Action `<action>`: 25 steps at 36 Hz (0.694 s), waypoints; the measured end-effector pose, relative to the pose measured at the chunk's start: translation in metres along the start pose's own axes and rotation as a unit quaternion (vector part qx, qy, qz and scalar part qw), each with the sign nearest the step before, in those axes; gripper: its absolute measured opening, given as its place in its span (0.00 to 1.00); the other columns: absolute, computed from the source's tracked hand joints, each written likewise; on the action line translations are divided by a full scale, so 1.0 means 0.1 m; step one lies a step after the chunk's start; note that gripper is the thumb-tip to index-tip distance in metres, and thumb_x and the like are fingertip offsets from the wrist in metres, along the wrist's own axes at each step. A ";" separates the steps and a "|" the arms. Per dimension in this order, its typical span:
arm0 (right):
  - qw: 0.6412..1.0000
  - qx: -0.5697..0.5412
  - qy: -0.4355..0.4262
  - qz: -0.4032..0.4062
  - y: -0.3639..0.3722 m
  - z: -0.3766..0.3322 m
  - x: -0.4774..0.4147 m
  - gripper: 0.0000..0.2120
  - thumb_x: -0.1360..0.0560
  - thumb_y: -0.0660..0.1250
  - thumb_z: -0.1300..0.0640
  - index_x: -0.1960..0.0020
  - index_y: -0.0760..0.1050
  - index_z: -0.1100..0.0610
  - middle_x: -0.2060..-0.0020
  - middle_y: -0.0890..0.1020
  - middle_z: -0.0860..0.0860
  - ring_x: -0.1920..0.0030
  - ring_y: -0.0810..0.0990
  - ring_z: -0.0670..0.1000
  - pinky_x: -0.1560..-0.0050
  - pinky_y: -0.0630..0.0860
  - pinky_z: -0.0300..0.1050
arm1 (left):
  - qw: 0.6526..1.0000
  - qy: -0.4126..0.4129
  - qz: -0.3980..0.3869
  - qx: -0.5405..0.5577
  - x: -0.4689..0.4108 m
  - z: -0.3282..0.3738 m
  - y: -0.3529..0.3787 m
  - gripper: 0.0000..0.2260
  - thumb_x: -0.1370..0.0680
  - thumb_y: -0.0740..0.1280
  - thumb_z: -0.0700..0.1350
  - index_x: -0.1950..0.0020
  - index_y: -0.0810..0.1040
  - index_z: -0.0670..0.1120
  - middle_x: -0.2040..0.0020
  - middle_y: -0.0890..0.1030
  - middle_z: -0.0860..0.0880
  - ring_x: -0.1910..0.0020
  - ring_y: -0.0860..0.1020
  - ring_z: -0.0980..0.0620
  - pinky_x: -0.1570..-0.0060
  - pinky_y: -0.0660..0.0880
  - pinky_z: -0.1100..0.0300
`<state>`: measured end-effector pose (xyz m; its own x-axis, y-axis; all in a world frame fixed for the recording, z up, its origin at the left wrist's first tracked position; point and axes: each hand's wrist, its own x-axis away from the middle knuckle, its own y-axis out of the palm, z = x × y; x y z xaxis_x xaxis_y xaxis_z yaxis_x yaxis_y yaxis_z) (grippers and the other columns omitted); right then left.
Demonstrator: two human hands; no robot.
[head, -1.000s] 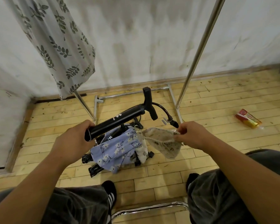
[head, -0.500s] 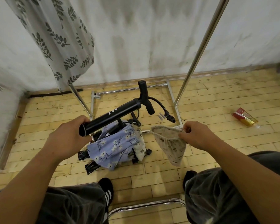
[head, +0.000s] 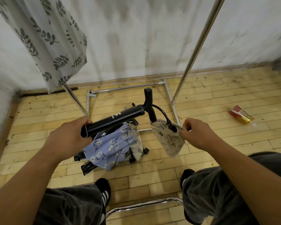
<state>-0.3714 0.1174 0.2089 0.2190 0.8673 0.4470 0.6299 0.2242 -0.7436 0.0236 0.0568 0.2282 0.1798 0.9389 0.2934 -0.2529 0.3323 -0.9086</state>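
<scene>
My left hand grips the near end of a black hand pump, which tilts up and away, its T-handle at the far end. A black hose curves from the pump down into the mouth of a small beige patterned pouch. My right hand pinches the pouch's rim and holds the mouth spread; the hose tip lies inside it. Below the pump, on the floor, a blue floral cloth lies draped over black folded gear.
A chrome garment rack stands ahead: base tubes on the wooden floor, an upright pole at right, a leaf-print cloth hanging at left. A red and gold packet lies on the floor at right. A chrome tube runs between my feet.
The right hand has brought the beige pouch up to the pump's hose, whose tip is now inside the pouch mouth. The left hand keeps its grip on the pump.
</scene>
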 end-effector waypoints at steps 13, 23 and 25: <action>0.997 -0.062 -0.026 0.027 -0.03 -0.09 0.04 0.09 0.18 0.65 0.52 0.55 0.70 0.53 0.56 0.82 0.55 0.58 0.81 0.59 0.59 0.81 0.55 | 0.999 0.015 0.014 -0.043 0.02 0.02 0.05 0.14 0.25 0.72 0.46 0.48 0.70 0.61 0.59 0.78 0.60 0.61 0.76 0.58 0.65 0.72 0.58; 0.996 -0.079 -0.036 0.013 -0.01 -0.13 0.05 0.09 0.17 0.64 0.50 0.53 0.71 0.54 0.57 0.82 0.55 0.53 0.82 0.63 0.54 0.81 0.62 | 0.995 0.045 0.023 -0.082 0.02 0.12 0.12 0.13 0.24 0.71 0.47 0.46 0.70 0.62 0.61 0.75 0.59 0.63 0.74 0.57 0.67 0.69 0.59; 0.996 -0.083 -0.036 0.008 -0.01 -0.13 0.05 0.09 0.17 0.63 0.51 0.53 0.71 0.54 0.57 0.82 0.55 0.53 0.82 0.63 0.56 0.81 0.57 | 0.995 0.049 0.027 -0.087 0.02 0.12 0.14 0.14 0.24 0.71 0.47 0.44 0.71 0.62 0.59 0.75 0.59 0.63 0.74 0.58 0.67 0.69 0.59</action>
<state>-0.3612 0.1158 0.2183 0.1794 0.9015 0.3939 0.7423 0.1387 -0.6556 0.0088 0.0641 0.2194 0.2654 0.9385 0.2207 -0.0981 0.2540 -0.9622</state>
